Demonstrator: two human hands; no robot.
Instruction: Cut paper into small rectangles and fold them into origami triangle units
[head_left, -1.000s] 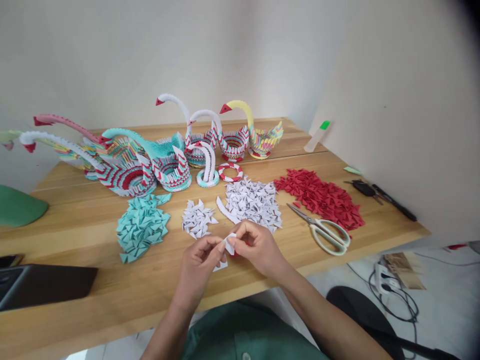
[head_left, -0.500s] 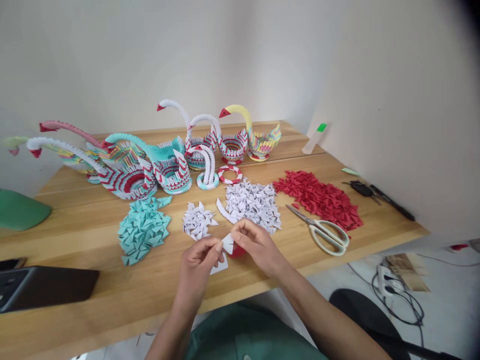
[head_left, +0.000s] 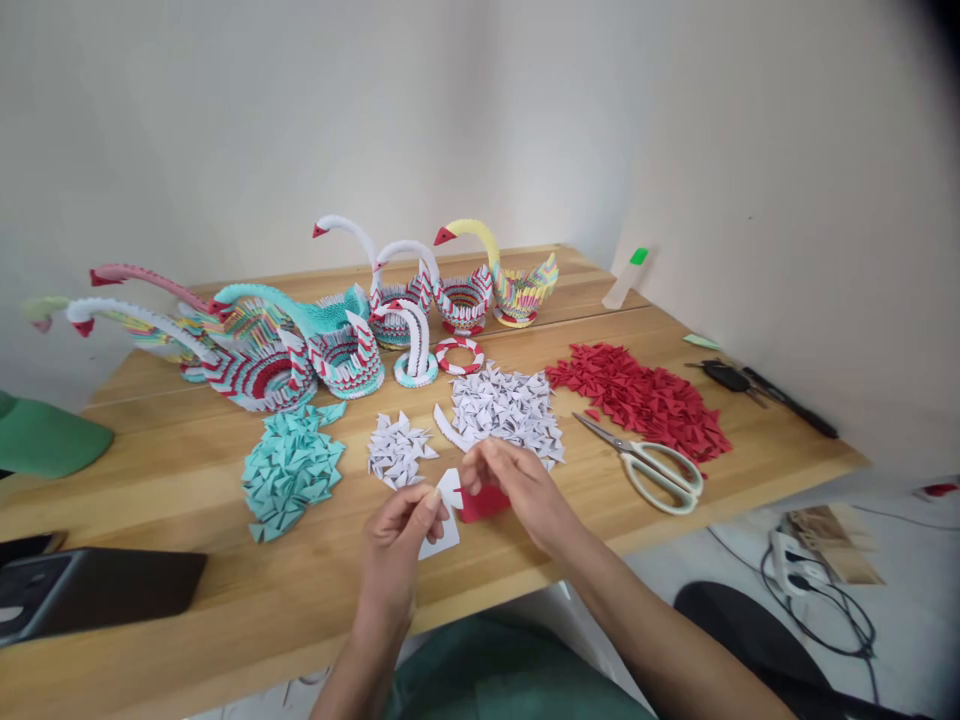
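Observation:
My left hand (head_left: 401,530) pinches a small folded white paper piece (head_left: 451,486) between thumb and fingers. Just to its right, my right hand (head_left: 521,490) is loosely curled and off the paper, with nothing visible in its fingers. Below them on the table lie a white paper sheet (head_left: 444,538) and a red paper piece (head_left: 484,503), both partly covered. Beyond the hands are a large pile of white folded triangles (head_left: 510,405), a smaller white pile (head_left: 399,448) and a curved white strip (head_left: 448,428) of joined pieces.
Teal triangles (head_left: 294,470) are heaped at left, red triangles (head_left: 645,400) at right. Scissors (head_left: 660,475) lie near the front edge. Several paper swans (head_left: 259,370) stand behind, beside a red-and-white ring (head_left: 460,343). Keys (head_left: 726,375) and a black pen (head_left: 791,402) rest at far right.
My right hand has let go of the white paper piece and moved slightly away. The piece now stands more upright in my left hand. More of the red paper shows.

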